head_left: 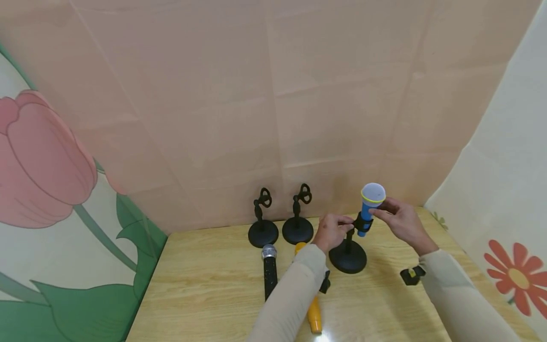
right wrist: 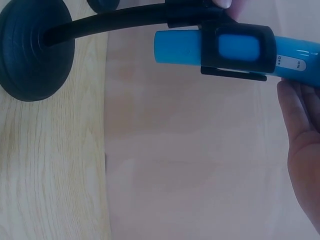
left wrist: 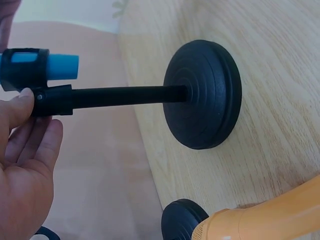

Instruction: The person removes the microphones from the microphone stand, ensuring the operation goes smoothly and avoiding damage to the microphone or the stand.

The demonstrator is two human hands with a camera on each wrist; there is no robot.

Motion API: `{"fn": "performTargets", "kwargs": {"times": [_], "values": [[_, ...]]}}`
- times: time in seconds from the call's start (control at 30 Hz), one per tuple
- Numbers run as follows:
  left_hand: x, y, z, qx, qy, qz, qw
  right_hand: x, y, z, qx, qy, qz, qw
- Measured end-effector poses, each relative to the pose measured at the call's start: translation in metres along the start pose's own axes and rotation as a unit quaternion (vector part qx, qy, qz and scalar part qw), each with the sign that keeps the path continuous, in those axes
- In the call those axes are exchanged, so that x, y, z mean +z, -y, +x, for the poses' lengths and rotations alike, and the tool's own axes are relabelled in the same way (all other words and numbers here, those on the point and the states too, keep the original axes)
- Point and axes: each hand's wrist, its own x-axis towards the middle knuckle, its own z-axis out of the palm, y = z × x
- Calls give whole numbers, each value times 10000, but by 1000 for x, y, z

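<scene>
A blue toy-like microphone (head_left: 367, 210) with a white head and yellow ring sits upright, slightly tilted, in the clip of a black round-based microphone stand (head_left: 348, 257). In the right wrist view the clip (right wrist: 270, 50) wraps the blue handle, whose lower end sticks out; an ON/OFF label shows beside it. My left hand (head_left: 331, 232) pinches the stand at the joint under the clip, as the left wrist view shows with the thumb on the joint (left wrist: 52, 100). Just below the microphone's head, my right hand (head_left: 403, 222) holds the handle between thumb and fingers.
Two more black stands (head_left: 263, 233) (head_left: 297, 231) with unfilled ring clips stand at the table's back edge. A black microphone (head_left: 269, 270) with a silver head and an orange microphone (head_left: 314, 316) lie in front, partly behind my left sleeve. A pinkish cloth (head_left: 213, 142) hangs behind the table.
</scene>
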Motion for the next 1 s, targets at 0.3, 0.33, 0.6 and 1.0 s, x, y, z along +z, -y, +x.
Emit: {"fn": "performTargets", "kwargs": {"times": [0.3, 0.33, 0.6, 1.0], "values": [[0, 1, 1, 79, -22, 96, 9999, -1, 2, 2, 17, -44, -43, 10000], [0, 1, 1, 79, -18, 95, 9999, -1, 3, 2, 29, -34, -54, 10000], [0, 2, 1, 56, 0, 197, 9998, -6, 4, 3, 153, 64, -131, 9998], [0, 1, -1, 148, -14, 195, 9997, -9, 6, 3, 31, 87, -10, 10000]]}}
